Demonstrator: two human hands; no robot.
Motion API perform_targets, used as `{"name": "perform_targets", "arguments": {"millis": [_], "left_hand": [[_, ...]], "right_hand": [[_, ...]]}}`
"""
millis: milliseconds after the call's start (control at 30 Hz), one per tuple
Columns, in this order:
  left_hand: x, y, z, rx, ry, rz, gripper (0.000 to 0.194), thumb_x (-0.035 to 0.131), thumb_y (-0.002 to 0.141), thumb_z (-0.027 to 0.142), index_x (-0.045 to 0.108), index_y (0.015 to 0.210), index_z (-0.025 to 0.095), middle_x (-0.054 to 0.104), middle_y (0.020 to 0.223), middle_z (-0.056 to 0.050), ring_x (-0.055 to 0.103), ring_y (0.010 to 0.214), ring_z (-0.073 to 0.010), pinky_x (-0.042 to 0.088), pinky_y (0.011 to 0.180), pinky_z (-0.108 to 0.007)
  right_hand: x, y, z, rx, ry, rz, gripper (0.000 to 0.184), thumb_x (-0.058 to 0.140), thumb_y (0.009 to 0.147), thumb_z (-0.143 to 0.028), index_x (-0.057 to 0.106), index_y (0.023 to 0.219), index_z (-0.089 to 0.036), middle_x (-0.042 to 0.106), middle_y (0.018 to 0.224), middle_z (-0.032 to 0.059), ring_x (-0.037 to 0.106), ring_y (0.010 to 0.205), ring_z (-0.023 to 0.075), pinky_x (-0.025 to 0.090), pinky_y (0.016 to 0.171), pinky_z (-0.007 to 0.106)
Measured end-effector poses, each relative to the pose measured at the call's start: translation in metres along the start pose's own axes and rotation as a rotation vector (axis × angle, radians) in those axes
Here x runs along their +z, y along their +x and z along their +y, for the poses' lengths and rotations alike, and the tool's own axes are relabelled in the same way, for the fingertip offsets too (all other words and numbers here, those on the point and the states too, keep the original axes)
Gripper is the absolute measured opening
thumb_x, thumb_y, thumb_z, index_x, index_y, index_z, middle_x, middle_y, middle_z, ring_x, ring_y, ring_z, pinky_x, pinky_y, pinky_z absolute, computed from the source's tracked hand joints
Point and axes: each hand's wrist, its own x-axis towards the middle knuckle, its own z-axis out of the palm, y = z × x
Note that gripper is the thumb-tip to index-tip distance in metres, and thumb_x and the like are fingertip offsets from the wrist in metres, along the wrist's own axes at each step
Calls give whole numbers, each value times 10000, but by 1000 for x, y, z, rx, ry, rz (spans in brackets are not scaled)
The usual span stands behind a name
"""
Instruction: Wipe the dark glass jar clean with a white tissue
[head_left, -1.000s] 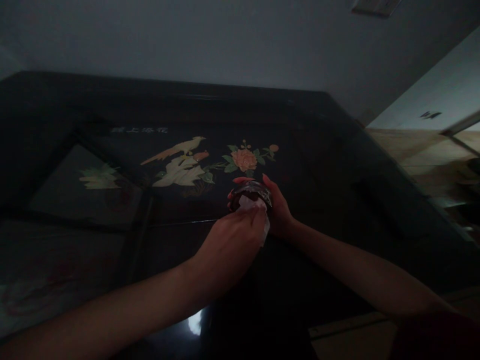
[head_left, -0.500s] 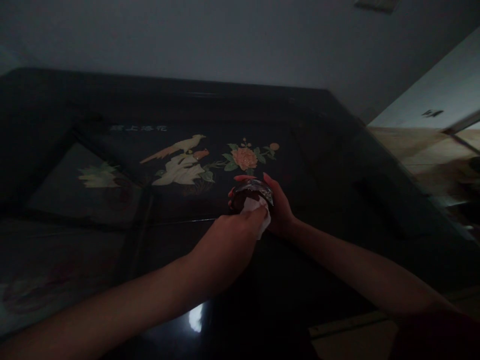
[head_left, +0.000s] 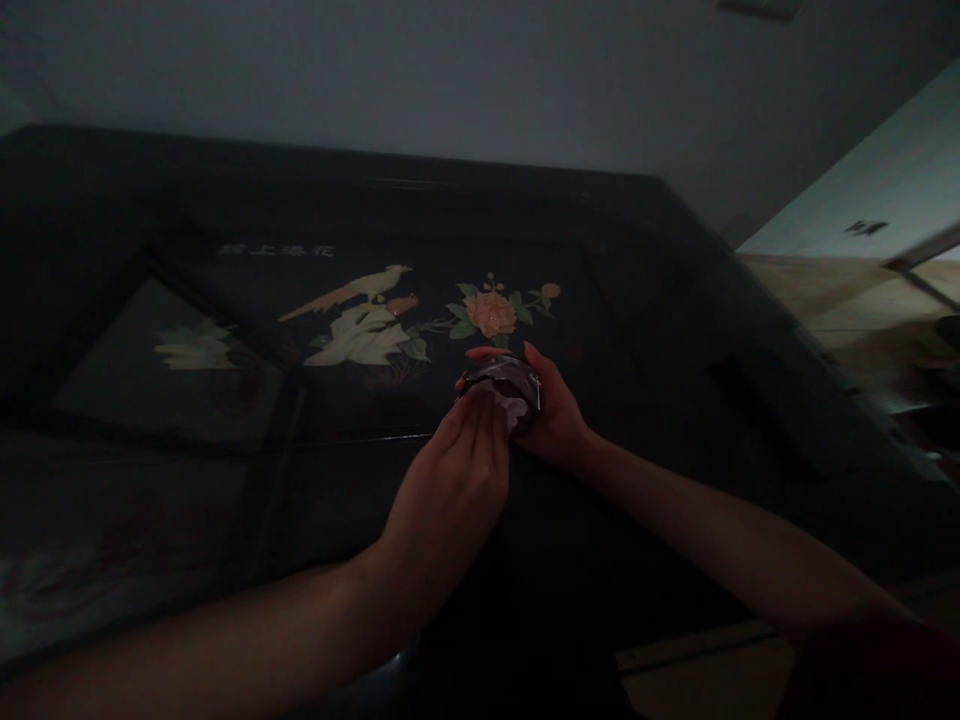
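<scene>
Over one table [head_left: 592, 560], left hand [head_left: 454, 475] grips one tissue [head_left: 513, 410], right hand [head_left: 556, 415] one round object [head_left: 504, 370].

A dark maroon sleeve [head_left: 862, 670] shows near the black tabletop's [head_left: 660, 330] near edge, on the right arm. Both forearms are bare.

Looks like somebody's home to me, though it's pretty dim in there. You've got a glossy black tabletop [head_left: 637, 300] with a decorative bird [head_left: 352, 292] and peony [head_left: 491, 313] design plus Chinese characters [head_left: 276, 251], pushed up by a plain painted wall [head_left: 360, 80], and pale flooring [head_left: 847, 290] off to the right.
</scene>
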Motion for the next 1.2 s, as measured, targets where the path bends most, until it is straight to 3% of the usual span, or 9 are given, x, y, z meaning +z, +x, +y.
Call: {"name": "perform_targets", "arguments": {"millis": [133, 267, 400, 533, 700, 800, 933, 1200], "left_hand": [[-2, 6, -4, 47, -105, -5, 414, 374, 852, 34, 561, 1209, -58, 601, 1247, -253, 571, 1195, -265, 422, 1060, -374], [-8, 13, -11, 43, -383, -73, 375, 399, 850, 30, 571, 1183, 32, 671, 1156, -175, 646, 1070, -223, 494, 955, -337], [-13, 21, -21, -125, -780, -193, 291, 383, 876, 56, 602, 1048, 138, 716, 943, -60, 686, 821, -163, 539, 753, -266], [-15, 28, -26, -227, -1012, -133, 274, 341, 911, 83, 595, 984, 157, 700, 975, -48, 660, 887, -145, 513, 805, -250], [-18, 25, -20, -103, -681, -263, 313, 405, 850, 31, 550, 1107, 135, 699, 983, -84, 685, 828, -174, 543, 749, -290], [-15, 16, -11, 9, -405, -135, 362, 409, 845, 19, 541, 1177, 80, 691, 1072, -154, 678, 967, -208, 530, 872, -333], [-7, 5, -4, 22, -112, 18, 372, 400, 850, 29, 577, 1174, -12, 644, 1183, -237, 626, 1114, -259, 473, 995, -369], [-5, 5, -11, 31, -72, 9, 407, 375, 848, 29, 587, 1189, -38, 618, 1232, -238, 578, 1188, -259, 429, 1051, -373]], "right_hand": [[0, 0, 1, -20, 30, 3, 429, 389, 896, -522, 655, 998, -201, 696, 790, 27, 637, 717, 158, 514, 769, 295], [1, -2, 1, -22, 14, -17, 456, 392, 884, -534, 654, 1015, -185, 702, 793, 42, 650, 718, 174, 519, 771, 325], [3, -3, -1, -25, -7, 12, 465, 410, 872, -555, 656, 1002, -183, 711, 790, 51, 663, 723, 189, 521, 761, 338], [5, -2, -3, -9, 23, 24, 465, 383, 882, -555, 648, 1008, -194, 720, 792, 57, 680, 761, 210, 525, 785, 367], [5, -1, -4, 62, 64, 1, 471, 339, 899, -539, 625, 1039, -192, 721, 831, 67, 680, 835, 234, 532, 800, 409], [5, 0, -4, 80, 62, -16, 471, 350, 892, -552, 619, 1052, -199, 718, 859, 60, 674, 853, 227, 534, 808, 402], [5, 1, -3, 71, 58, -26, 463, 367, 881, -562, 632, 1014, -207, 717, 859, 56, 672, 861, 213, 533, 810, 376], [5, 2, -3, 59, 68, 28, 439, 351, 900, -523, 656, 956, -212, 718, 830, 49, 672, 867, 202, 540, 775, 340]]}}
